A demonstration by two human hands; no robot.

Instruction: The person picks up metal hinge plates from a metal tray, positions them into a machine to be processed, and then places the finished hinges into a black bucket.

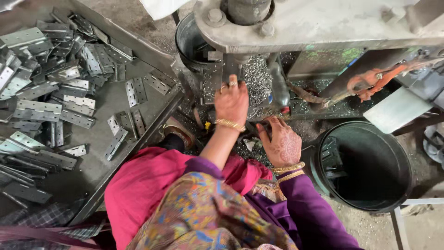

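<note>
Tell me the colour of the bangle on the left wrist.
Gold. The bangle circles the wrist just behind the left hand, seen best in the head view.

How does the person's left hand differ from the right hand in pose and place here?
The left hand reaches up to the metal piece under the press, back of the hand up; the right hand sits lower and nearer the body, beside the black bucket. The left hand wears finger rings; the right hand shows dark patterned markings. What the right hand's fingers grip, if anything, is unclear. Both wrists carry gold bangles.
</note>
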